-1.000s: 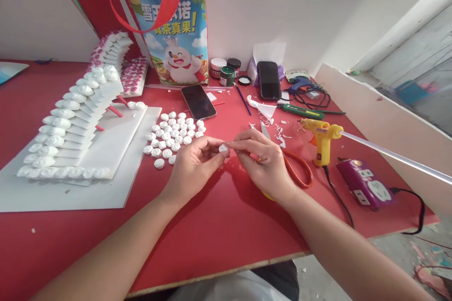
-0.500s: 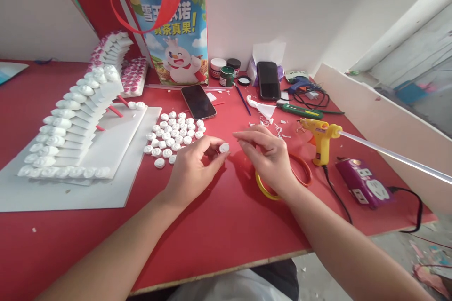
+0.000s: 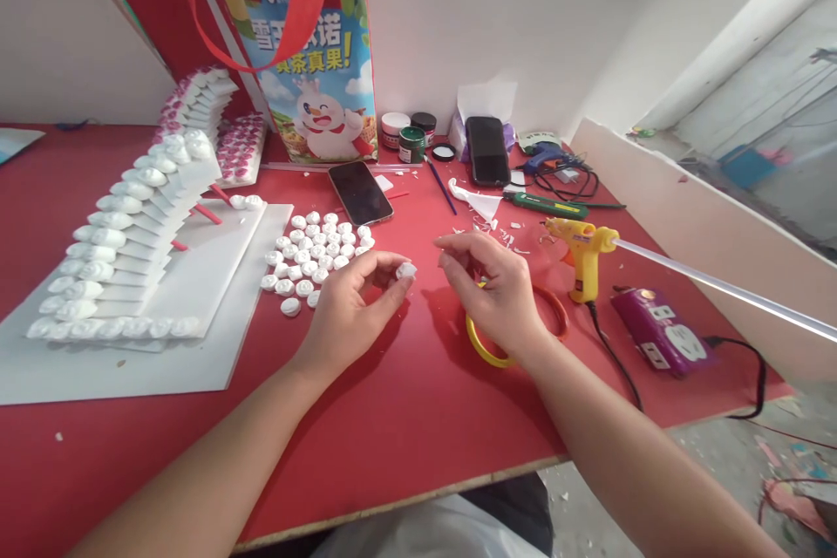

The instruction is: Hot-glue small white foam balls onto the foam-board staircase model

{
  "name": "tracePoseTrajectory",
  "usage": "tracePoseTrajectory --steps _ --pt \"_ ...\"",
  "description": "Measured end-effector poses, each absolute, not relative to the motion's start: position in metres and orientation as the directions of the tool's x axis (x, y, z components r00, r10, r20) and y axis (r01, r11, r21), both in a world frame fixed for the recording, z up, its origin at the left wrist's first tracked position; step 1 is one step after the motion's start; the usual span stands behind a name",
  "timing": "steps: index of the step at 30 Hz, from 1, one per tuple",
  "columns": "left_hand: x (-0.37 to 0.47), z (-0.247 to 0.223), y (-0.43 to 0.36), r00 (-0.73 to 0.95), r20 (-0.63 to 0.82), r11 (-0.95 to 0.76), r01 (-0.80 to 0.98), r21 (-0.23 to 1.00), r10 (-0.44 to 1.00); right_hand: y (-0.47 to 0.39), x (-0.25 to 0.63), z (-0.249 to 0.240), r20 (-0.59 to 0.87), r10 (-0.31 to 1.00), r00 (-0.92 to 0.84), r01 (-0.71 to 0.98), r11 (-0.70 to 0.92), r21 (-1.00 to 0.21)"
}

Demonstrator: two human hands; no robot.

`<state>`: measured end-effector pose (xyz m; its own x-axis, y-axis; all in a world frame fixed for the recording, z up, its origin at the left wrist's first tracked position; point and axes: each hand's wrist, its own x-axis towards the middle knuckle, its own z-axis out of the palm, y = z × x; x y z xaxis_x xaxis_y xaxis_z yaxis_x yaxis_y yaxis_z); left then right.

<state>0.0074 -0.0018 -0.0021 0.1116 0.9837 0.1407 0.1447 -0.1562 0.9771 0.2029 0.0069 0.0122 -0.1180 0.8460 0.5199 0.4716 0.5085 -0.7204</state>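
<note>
Now the two hands stand apart: a second ago the right hand's [image 3: 493, 279] fingertips were at the small white flower [image 3: 406, 271], and since then a gap has opened. That leaves the flower in the left hand's [image 3: 353, 296] grip alone, pinched between thumb and fingers above the tabletop [image 3: 392, 418]. It also seems tilted differently from half a second ago, when its round face showed more fully. The right grip is parted slightly, nothing visible in it, over the scissors [image 3: 561, 309]; whether it touches them I cannot tell. The loose flowers [image 3: 302, 257] beside the left hand look undisturbed.
</note>
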Motion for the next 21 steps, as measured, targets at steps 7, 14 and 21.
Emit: tracePoseTrajectory --steps 7,14,21 --pt "0.007 -0.0007 -0.0004 0.129 0.001 0.0 -0.013 1.0 0.992 0.0058 0.2006 0.0119 0.379 0.919 -0.108 0.42 0.388 -0.82" --pt "0.0053 -0.0037 -0.0025 0.189 0.254 -0.29 0.2 0.936 0.949 0.0029 0.1981 0.0143 0.321 0.926 -0.197 0.445 0.377 -0.812" --pt "0.0051 -0.0027 -0.0035 0.227 0.328 -0.385 0.287 0.877 0.917 0.003 0.1982 0.013 0.402 0.879 -0.257 0.496 0.476 -0.726"
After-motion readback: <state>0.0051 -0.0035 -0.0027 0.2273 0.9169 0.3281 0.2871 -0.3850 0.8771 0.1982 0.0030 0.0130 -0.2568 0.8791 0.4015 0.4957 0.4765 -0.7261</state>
